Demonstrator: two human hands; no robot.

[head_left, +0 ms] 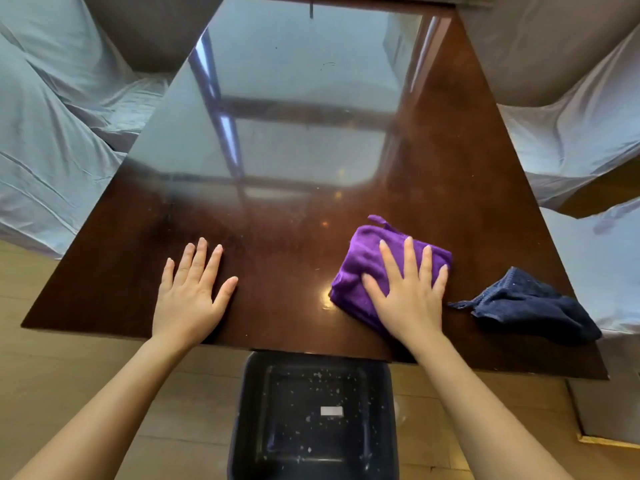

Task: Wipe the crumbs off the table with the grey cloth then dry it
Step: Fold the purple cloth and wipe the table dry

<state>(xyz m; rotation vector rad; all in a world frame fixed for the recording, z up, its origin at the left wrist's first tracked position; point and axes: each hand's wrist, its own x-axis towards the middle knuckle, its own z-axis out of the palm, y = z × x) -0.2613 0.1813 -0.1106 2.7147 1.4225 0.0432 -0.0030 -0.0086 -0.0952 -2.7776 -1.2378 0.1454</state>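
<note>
So the right hand (407, 292) is pressed flat on a folded purple cloth (363, 268), fingers spread wide, palm down, not really gripping it, just pushing it against the dark brown counter (277, 202) near the front edge on the right side. The left hand (192, 289) is also flat and wide open, resting straight on the bare wood with nothing under it, well apart from the right one. The grey cloth (526, 306), which honestly looks more dark blue-grey here, sits crumpled at the front right corner of the counter, just beside the purple one but not touching it as far as I can see, and it has little pale specks stuck to it. Neither hand touches it. Down on the floor, right under the front edge between both arms, there's a dark bin (311, 417) with white crumbs (322, 379) scattered over the bottom. There's a small pale label (331, 411) in the middle of the bin, but it's too blurry to read any writing. The counter top is glossy and reflects a window. Pale sheets (52, 133) drape the furniture on both sides.
</note>
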